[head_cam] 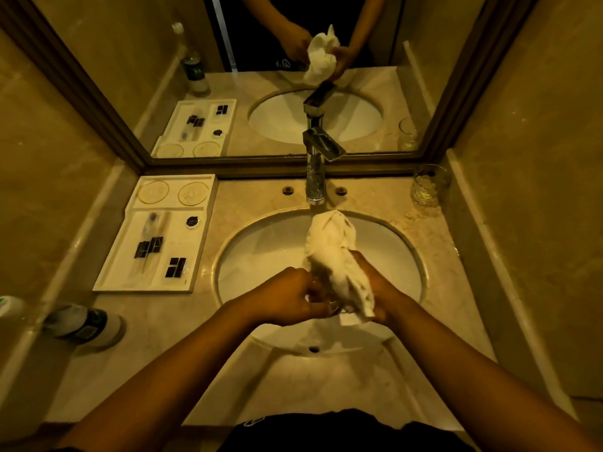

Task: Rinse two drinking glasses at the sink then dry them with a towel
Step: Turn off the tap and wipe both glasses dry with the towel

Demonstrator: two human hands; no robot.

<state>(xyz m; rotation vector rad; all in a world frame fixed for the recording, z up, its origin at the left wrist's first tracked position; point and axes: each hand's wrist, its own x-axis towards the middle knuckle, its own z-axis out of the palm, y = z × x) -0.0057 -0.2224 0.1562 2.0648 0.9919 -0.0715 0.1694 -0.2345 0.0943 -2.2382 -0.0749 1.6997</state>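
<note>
Over the white sink basin (pixel 261 252) my left hand (pixel 290 295) grips a drinking glass (pixel 321 288), mostly hidden between my hands and the cloth. My right hand (pixel 375 282) holds a white towel (pixel 336 256) bunched against the glass, its loose end sticking up toward the faucet. A second drinking glass (pixel 428 185) stands upright on the counter at the back right corner, away from both hands.
A chrome faucet (pixel 316 171) rises behind the basin, with no water visible. A white amenity tray (pixel 156 233) lies on the counter at left. A plastic bottle (pixel 85 324) lies near the left front. A mirror (pixel 277 76) backs the counter.
</note>
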